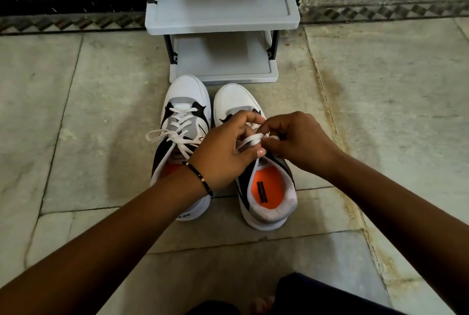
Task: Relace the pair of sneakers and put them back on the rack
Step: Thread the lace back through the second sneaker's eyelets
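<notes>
Nearest us, our knees sit at the bottom edge of the view and both forearms reach forward over the stone floor (96, 101). Our left hand (223, 157), with a beaded bracelet (200, 177) at the wrist, and our right hand (299, 142) meet above the right sneaker (266, 187), which stands on the floor with its orange insole showing. Each grip is pinched together on the white lace (250, 140): the left fingers hold a loop of it, and the right fingertips close on the lace just beside that loop. We judge this to be the tying of the bow, so this shoe looks threaded, though our hands hide most of its eyelets and we cannot be sure. Just beside it, touching or nearly so, stands the left sneaker (185, 101); its lace is crossed up through the eyelets and ends in a bow whose loops lie off to the left side, so that one looks done. Beyond the toes, close in front, stands the grey rack (223, 22), both visible shelves bare. What is left, as we read it: finish this knot, then lift both shoes onto a shelf.
</notes>
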Motion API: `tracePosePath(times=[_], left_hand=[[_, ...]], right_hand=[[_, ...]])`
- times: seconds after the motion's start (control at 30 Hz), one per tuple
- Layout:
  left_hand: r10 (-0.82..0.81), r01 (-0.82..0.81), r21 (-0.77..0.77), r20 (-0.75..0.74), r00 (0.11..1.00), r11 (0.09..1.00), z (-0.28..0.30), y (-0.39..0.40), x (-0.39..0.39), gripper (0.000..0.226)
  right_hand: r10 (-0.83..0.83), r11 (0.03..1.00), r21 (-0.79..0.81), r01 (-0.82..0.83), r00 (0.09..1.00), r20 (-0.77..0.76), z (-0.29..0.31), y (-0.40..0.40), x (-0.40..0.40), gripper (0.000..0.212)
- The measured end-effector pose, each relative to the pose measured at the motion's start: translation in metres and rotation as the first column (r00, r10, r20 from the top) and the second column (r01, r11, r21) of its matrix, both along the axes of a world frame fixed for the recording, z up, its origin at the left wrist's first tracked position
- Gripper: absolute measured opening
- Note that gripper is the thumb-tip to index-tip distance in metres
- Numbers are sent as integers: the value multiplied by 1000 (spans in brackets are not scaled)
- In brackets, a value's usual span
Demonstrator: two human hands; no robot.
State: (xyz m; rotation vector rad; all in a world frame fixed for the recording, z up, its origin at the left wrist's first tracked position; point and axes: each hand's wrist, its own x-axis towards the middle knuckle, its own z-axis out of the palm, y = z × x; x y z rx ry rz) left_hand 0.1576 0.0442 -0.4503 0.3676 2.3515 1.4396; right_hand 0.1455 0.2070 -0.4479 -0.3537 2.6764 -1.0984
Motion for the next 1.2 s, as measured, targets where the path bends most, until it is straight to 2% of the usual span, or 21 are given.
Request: tracePosePath(times=[0.1, 0.2, 0.3, 0.4, 0.53, 0.63, 0.77, 0.9, 1.03, 1.1, 1.2], left_hand=[[79, -79, -30, -13, 997, 996, -1, 2, 2, 21], [151, -147, -61, 61, 987, 987, -5, 1, -3, 24], [59, -51, -63, 133, 989, 997, -2, 0, -6, 24], [4, 16, -149, 134, 991, 989, -2, -3, -11, 21], [21, 1, -349, 58, 998, 937, 1, -2, -13, 24], [42, -84, -449, -104, 994, 890, 5, 1, -8, 16], [72, -168, -518, -201, 977, 839, 7, 2, -3, 17], [49, -202, -573, -271, 961, 794, 10, 5, 2, 17], [114, -246, -572, -257, 960, 782, 10, -1, 2, 12], [198, -285, -484, -224, 954, 827, 11, -9, -5, 7], [193, -263, -369, -216, 957, 892, 13, -15, -12, 11]], right_hand=[[-73, 997, -10, 72, 993, -93, -1, -4, 6, 3], [-44, 999, 8, 46, 987, -156, -2, -8, 13, 4], [-45, 998, 37, 53, 979, -197, -2, -8, 16, 3], [-64, 997, 27, 72, 972, -225, -2, -8, 18, 7], [-76, 996, 23, 83, 973, -218, -3, -10, 20, 5], [-77, 996, 24, 84, 974, -213, -2, -10, 19, 5], [-89, 995, 14, 94, 973, -215, 0, -11, 20, 13], [-93, 995, 10, 97, 974, -207, -1, -11, 19, 6], [-88, 996, 10, 92, 976, -197, -1, -11, 18, 2], [-101, 995, 0, 103, 975, -200, -1, -9, 16, 2], [-105, 994, -10, 105, 974, -202, 0, -8, 14, 2]])
